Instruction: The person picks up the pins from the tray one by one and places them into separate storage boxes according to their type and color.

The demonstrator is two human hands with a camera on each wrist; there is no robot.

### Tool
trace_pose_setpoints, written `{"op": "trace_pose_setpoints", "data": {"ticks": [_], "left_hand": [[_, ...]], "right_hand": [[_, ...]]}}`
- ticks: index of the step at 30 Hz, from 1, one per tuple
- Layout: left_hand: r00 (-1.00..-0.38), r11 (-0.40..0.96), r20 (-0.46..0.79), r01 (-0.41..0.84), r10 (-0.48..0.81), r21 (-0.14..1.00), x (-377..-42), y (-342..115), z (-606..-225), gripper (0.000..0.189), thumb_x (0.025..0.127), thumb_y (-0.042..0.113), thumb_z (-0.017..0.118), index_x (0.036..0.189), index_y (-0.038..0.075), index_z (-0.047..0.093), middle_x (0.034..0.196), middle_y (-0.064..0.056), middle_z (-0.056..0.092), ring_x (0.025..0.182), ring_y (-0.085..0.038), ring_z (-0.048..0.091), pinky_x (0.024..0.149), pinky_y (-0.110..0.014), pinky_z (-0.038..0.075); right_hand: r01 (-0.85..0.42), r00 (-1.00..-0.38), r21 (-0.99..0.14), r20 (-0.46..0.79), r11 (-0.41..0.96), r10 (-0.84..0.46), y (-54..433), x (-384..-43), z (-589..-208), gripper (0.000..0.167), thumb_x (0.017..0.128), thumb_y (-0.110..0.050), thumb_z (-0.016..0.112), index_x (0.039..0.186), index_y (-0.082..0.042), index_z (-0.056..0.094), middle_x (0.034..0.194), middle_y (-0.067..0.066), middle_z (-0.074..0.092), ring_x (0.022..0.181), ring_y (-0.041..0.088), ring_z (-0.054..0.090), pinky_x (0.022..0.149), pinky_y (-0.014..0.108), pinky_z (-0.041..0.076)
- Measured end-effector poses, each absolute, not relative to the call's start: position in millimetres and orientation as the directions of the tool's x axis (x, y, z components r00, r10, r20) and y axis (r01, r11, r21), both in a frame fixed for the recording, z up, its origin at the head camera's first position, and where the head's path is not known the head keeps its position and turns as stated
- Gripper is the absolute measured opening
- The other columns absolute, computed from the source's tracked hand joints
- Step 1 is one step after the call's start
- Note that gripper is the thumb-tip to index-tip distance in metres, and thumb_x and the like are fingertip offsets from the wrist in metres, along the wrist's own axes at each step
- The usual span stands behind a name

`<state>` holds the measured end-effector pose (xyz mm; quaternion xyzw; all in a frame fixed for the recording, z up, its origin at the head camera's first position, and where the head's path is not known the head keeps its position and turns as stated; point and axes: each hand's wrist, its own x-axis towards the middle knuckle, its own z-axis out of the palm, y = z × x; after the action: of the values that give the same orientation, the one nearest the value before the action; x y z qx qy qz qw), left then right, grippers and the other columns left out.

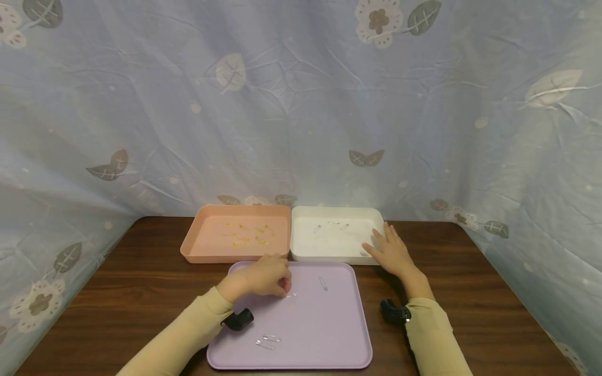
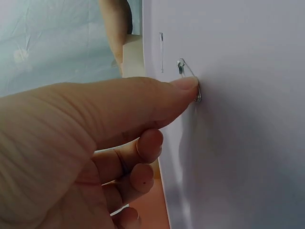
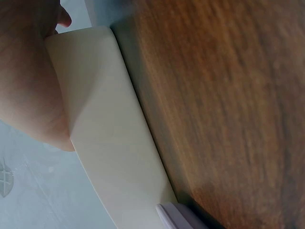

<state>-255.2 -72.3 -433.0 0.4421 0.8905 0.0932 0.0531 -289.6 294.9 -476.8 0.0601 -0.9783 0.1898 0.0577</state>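
Note:
Over the lilac tray [image 1: 324, 339], my left hand [image 1: 263, 277] pinches a silver safety pin [image 1: 291, 295] near the tray's far left part. In the left wrist view the thumb tip covers part of that safety pin [image 2: 181, 66], and the index finger is mostly hidden behind the thumb. Another silver safety pin [image 2: 161, 52] lies just beyond it. My right hand [image 1: 392, 253] rests at the right edge of the white tray [image 1: 329, 258], fingers spread and holding nothing. The right wrist view shows its palm side [image 3: 33, 95] against the tray's wall [image 3: 109, 129].
The peach tray [image 1: 207, 258], left of the white one, holds several gold safety pins [image 1: 242, 240]. Three silver safety pins [image 1: 317, 228] lie in the white tray. Two more silver pins [image 1: 268, 342] are near the lilac tray's front. A patterned curtain [image 1: 282, 130] hangs behind the wooden table [image 1: 117, 292].

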Motion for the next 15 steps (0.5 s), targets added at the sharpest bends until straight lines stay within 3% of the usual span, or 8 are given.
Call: {"op": "trace_pose_setpoints", "data": {"ticks": [15], "left_hand": [[-0.597, 0.576, 0.038, 0.787, 0.802, 0.221, -258.2, -70.0, -440.0, 0.016, 0.071, 0.019, 0.076, 0.065, 0.026, 0.063, 0.075, 0.011, 0.046, 0.081, -0.008, 0.039, 0.074, -0.027, 0.029]], "right_hand": [[-0.138, -0.986, -0.373, 0.134, 0.918, -0.094, 294.5, -289.3, -477.0, 0.077, 0.097, -0.056, 0.044, 0.15, 0.0, 0.033, 0.161, 0.03, 0.005, 0.148, 0.05, 0.005, 0.114, 0.07, 0.012]]}}
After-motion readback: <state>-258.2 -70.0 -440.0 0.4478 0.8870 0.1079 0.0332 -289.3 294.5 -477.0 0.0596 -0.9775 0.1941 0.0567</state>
